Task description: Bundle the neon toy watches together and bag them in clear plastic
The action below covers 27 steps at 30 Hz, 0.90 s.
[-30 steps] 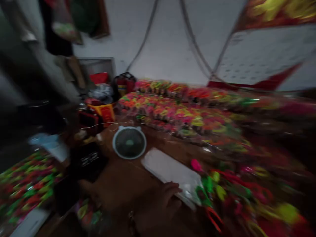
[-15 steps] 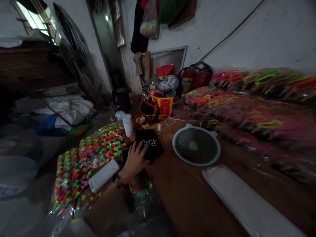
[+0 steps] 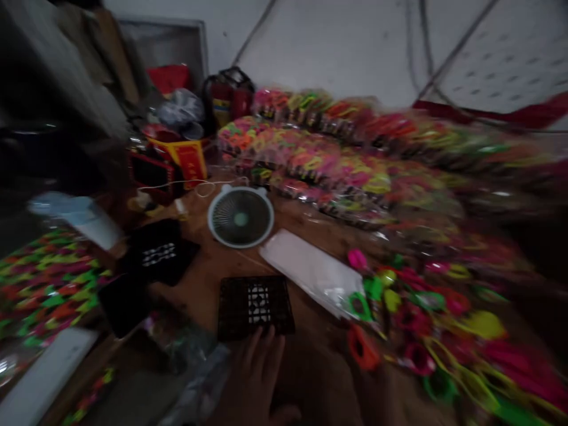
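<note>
My left hand [image 3: 260, 373] lies palm down at the bottom centre, fingers stretched out and touching the near edge of a black grid tray [image 3: 255, 305] that sits flat on the brown table [image 3: 208, 284]. A stack of similar black trays [image 3: 157, 254] rests further left. My right hand is out of view. The picture is blurred by head motion.
A small round fan [image 3: 240, 216] lies face up behind the tray, with a white plastic packet [image 3: 310, 272] beside it. Loose bright scissors [image 3: 421, 313] are piled at right, and bagged ones [image 3: 337, 171] at the back. A white bottle [image 3: 89, 219] and red boxes [image 3: 186, 160] are at left.
My left hand has come back from the black stack at left to the table's centre. One black grid tray now lies there under its fingertips. The view swung right.
</note>
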### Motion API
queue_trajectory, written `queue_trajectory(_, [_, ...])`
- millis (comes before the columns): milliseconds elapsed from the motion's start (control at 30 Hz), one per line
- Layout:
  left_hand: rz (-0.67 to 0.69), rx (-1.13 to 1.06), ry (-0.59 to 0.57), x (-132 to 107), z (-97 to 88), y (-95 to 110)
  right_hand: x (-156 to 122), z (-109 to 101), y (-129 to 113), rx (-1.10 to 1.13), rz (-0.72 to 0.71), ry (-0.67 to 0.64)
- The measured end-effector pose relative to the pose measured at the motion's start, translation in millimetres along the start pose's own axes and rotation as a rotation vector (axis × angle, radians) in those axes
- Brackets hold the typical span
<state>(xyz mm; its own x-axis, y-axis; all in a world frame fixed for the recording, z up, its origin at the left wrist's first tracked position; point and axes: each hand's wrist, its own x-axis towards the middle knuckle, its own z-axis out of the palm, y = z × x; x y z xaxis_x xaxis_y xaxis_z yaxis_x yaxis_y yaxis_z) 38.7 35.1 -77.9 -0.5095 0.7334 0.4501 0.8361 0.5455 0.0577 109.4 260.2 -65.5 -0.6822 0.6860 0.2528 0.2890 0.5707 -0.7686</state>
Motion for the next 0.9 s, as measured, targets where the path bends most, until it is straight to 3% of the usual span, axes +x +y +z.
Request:
queue_trajectory(100, [-0.016, -0.056, -0.041, 15.0, 16.2, 17.1, 15.6, 9.4, 5.0, 0.084, 0.095, -0.084])
queue_trajectory(200, [-0.047, -0.112, -0.199, 22.2, 29.5, 10.8, 33.1, 22.5, -4.1, 0.386, 0.273, -0.166])
queue_trajectory(367, [0.433, -0.391, -0.433, 26.0, 32.6, 3.2, 44.8, 35.3, -21.0, 0.662, 0.386, -0.278])
queue_trajectory(433, [0.518, -0.428, -0.46, 33.7, 32.0, 2.5, 42.2, 34.4, -19.6, 0.665, 0.408, -0.283])
queue_trajectory(600, [0.426, -0.388, -0.45, 48.6, 42.4, -0.3, 31.2, 38.4, -12.9, 0.623, 0.432, -0.229])
queue_trajectory(733, [0.396, -0.374, -0.389, 42.0, 53.0, 4.4, 30.6, 61.4, -14.9, 0.581, 0.431, -0.292])
queue_trajectory(900, [0.325, -0.373, -0.317, 33.2, 59.9, 12.9, 31.6, 82.4, -14.2, 0.484, 0.399, -0.195])
